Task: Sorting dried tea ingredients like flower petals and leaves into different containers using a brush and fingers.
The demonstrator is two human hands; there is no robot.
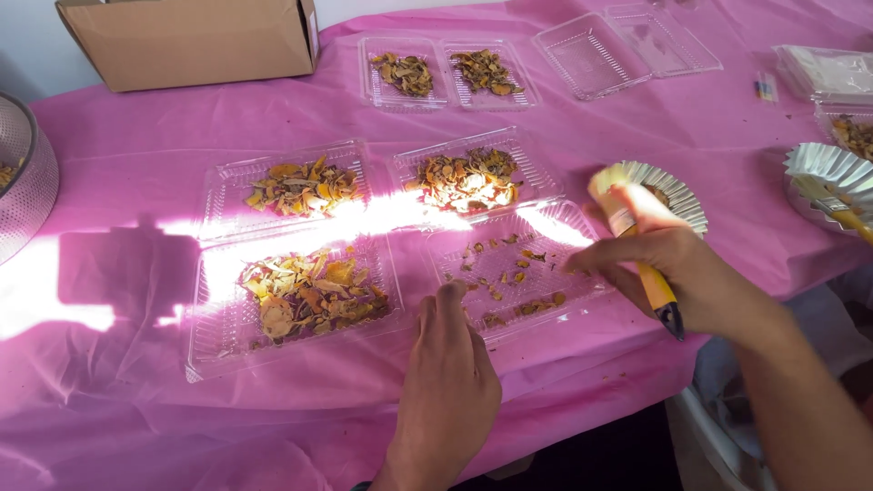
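Pink plastic sheeting [164,136] is seen covering the table, with clear plastic clamshell trays laid open across it. The nearest right tray [518,273] is almost bare, only scattered dried orange and yellow flakes [509,273] being left in it. The left hand [446,382] is laid at that tray's near edge, fingers curled down onto the rim and nothing gripped. The right hand [673,268] is closed around a yellow-handled brush [637,245], whose pale bristles are blurred; the brush is held just above the tray's right corner.

A silver foil dish [677,191] is partly hidden behind the right hand and brush. 3 fuller trays are seen near: one [291,295] just left of the sparse tray, one [286,186] behind that, and one [473,177] directly behind the sparse tray. Further back, a double tray [446,73] with 2 smaller heaps, an unfilled clamshell [627,45] and a cardboard box [191,36] are placed. A mesh metal bowl [23,173] is cut off at the left edge, and a second foil dish [832,177] with another brush at the right.
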